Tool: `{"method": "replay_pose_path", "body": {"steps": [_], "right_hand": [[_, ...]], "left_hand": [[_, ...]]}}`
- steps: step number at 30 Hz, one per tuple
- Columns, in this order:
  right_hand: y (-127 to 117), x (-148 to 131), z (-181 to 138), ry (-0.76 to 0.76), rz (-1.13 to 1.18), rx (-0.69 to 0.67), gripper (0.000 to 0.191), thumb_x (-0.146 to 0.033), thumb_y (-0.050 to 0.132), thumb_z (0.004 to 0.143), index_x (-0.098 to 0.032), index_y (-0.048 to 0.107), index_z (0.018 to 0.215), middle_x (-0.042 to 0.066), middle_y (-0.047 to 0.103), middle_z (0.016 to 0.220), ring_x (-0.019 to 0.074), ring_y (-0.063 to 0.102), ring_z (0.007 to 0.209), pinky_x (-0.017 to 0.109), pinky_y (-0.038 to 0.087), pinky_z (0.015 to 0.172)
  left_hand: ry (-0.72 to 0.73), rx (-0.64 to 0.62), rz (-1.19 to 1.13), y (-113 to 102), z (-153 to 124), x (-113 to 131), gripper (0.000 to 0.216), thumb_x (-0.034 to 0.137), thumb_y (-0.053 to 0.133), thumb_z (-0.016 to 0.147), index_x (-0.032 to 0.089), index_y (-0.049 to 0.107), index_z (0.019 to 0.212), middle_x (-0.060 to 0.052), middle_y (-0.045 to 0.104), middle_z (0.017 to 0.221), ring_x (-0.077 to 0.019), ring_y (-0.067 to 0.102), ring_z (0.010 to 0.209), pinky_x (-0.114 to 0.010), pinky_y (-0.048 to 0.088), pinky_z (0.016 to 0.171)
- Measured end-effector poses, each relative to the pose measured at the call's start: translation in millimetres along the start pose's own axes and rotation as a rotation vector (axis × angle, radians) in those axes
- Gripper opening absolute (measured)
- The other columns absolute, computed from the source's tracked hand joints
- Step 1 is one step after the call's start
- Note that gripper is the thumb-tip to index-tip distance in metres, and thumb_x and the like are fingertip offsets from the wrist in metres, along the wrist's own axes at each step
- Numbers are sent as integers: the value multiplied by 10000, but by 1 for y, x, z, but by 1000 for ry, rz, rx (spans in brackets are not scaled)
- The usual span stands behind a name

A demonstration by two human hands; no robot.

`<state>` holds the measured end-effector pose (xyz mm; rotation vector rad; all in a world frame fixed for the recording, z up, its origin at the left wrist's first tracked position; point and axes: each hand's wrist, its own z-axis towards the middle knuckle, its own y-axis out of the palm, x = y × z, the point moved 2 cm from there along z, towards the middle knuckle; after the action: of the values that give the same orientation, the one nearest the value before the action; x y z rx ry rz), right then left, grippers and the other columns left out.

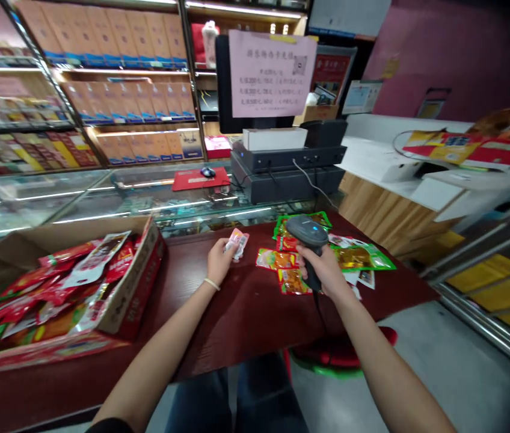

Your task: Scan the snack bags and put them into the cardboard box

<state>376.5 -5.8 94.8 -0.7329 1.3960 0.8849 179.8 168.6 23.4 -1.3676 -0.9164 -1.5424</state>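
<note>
Over the dark red table (237, 325), my left hand (220, 260) is closed on a small pink and white packet (237, 242), holding it by its near edge. My right hand (325, 272) wraps round the handle of a dark grey barcode scanner (308, 231), whose top shows a small blue light. The scanner head is tilted toward the packet's side, with a gap between them. Beneath and behind the scanner lie several snack packets, among them an orange and red packet (277, 259) and a green-edged bag (365, 256).
An open cardboard box (135, 288) of red snack packets stands on the left. Behind the table are a glass display counter (183, 207) and a monitor with a pink paper sign (273, 75). A red mouse pad (201, 178) lies on the glass. Metal rails (485, 325) stand at right.
</note>
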Motion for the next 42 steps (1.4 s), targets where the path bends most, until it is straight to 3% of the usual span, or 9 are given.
{"method": "replay_pose_path", "body": {"steps": [6, 10, 13, 17, 22, 24, 30, 38, 42], "right_hand": [[73, -2, 39, 24, -2, -198, 342, -475, 710, 737, -205, 549, 871, -73, 521, 515, 92, 461, 348, 207, 378, 339], [106, 15, 58, 19, -87, -274, 364, -511, 689, 745, -219, 485, 819, -81, 517, 494, 91, 453, 321, 203, 366, 321], [118, 38, 62, 28, -140, -283, 385, -513, 684, 743, -232, 455, 872, -97, 520, 486, 101, 468, 323, 197, 372, 320], [121, 59, 54, 61, -255, -361, 462, -482, 670, 759, -257, 437, 1088, -130, 505, 477, 110, 458, 311, 188, 366, 306], [118, 58, 47, 101, -310, -436, 543, -473, 647, 788, -292, 384, 1228, -134, 521, 496, 114, 471, 319, 187, 368, 311], [116, 56, 47, 116, -317, -450, 519, -480, 648, 786, -281, 416, 1205, -127, 524, 495, 114, 476, 320, 190, 369, 314], [114, 55, 48, 125, -340, -428, 316, -444, 677, 740, -220, 501, 875, -85, 525, 475, 110, 481, 326, 206, 372, 326], [110, 63, 51, 138, -262, -411, 413, -435, 675, 761, -244, 469, 1063, -104, 541, 488, 116, 481, 326, 199, 377, 316], [111, 62, 51, 131, -242, -409, 390, -440, 666, 778, -248, 468, 1054, -107, 538, 496, 112, 483, 335, 192, 375, 318]], "left_hand": [[-103, 251, -244, -63, 20, -16, 413, 450, 774, 644, 122, 631, 851, -50, 692, 749, -148, 656, 624, -245, 540, 561], [-90, 389, -361, -82, 25, -30, 465, 467, 789, 617, 120, 633, 884, -72, 704, 825, -156, 673, 703, -241, 550, 586], [-100, 384, -404, -84, 26, -38, 495, 484, 783, 625, 119, 622, 919, -82, 706, 868, -161, 685, 749, -254, 564, 621], [-107, 362, -402, -83, 27, -42, 495, 484, 760, 661, 118, 614, 961, -87, 703, 896, -159, 686, 762, -260, 571, 641], [-96, 364, -371, -82, 28, -45, 458, 473, 740, 688, 122, 614, 955, -82, 701, 891, -147, 670, 743, -248, 563, 632], [-100, 372, -371, -82, 28, -45, 449, 466, 736, 691, 125, 614, 957, -78, 703, 889, -150, 670, 741, -251, 561, 630], [-139, 379, -299, -81, 29, -44, 371, 419, 701, 737, 118, 651, 948, -84, 712, 869, -143, 665, 712, -223, 528, 593], [-92, 369, -355, -82, 27, -44, 395, 431, 716, 714, 136, 625, 961, -74, 703, 896, -157, 670, 754, -255, 562, 629], [-78, 370, -347, -82, 28, -44, 400, 435, 715, 716, 130, 621, 957, -71, 697, 871, -155, 664, 744, -248, 559, 622]]}}
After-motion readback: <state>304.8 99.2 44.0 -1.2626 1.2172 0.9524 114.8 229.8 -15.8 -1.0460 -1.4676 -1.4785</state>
